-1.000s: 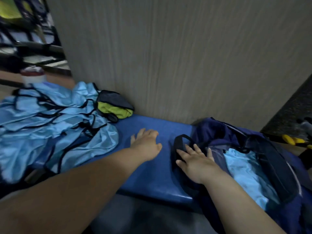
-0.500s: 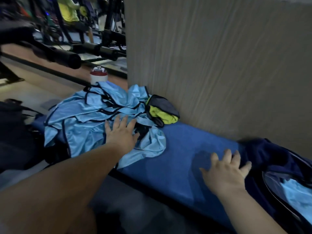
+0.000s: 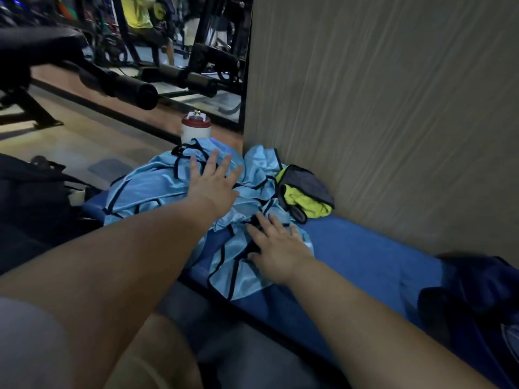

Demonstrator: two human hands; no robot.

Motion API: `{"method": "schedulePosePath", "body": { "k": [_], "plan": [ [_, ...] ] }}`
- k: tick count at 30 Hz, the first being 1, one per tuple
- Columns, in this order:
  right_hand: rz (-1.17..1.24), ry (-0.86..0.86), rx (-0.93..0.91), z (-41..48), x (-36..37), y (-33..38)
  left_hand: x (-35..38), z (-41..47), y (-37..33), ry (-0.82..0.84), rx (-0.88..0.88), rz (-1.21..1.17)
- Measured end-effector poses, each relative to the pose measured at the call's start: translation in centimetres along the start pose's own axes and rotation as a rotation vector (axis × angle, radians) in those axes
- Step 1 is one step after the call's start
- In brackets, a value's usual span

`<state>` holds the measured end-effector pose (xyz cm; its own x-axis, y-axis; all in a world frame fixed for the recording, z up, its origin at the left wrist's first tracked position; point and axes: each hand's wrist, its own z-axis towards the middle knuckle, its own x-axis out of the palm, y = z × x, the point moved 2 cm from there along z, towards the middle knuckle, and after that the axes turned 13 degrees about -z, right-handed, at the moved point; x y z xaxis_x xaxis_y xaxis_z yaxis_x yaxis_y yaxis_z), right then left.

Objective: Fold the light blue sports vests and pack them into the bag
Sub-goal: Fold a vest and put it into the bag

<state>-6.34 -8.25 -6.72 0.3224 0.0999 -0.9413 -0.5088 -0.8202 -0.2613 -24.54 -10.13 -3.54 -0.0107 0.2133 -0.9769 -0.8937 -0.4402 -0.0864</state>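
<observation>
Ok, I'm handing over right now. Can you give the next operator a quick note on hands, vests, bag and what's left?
Left hand: open, fingers spread over the crumpled pile of light blue sports vests with dark trim.
Right hand: open, flat on the pile's near edge.
Pile lies on the blue padded bench; dark navy bag at its right end, inside mostly out of view.
Done: nothing in the pile is folded.
Left: pull one vest out, fold, pack, repeat.

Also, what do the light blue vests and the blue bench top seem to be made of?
Light blue vests: probably thin synthetic fabric with a satin sheen; the crumpled folds catch light. Bench top: a matte blue covering, vinyl or cloth; too dim to tell.
</observation>
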Motion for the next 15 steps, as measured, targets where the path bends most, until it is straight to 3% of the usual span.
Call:
{"method": "schedulePosePath", "body": {
  "k": [7,11,15],
  "plan": [
    [0.029,0.096,0.042,1.9,1.0,1.2,0.6,2.8,1.3,-0.022,0.023,0.028],
    [0.165,-0.198,0.143,1.9,-0.2,0.9,0.1,2.9,0.6,-0.18,0.036,-0.128],
    [0.605,-0.434,0.322,2.5,-1.3,0.2,-0.2,1.2,-1.1,-0.319,-0.075,-0.508]
  ]
}}
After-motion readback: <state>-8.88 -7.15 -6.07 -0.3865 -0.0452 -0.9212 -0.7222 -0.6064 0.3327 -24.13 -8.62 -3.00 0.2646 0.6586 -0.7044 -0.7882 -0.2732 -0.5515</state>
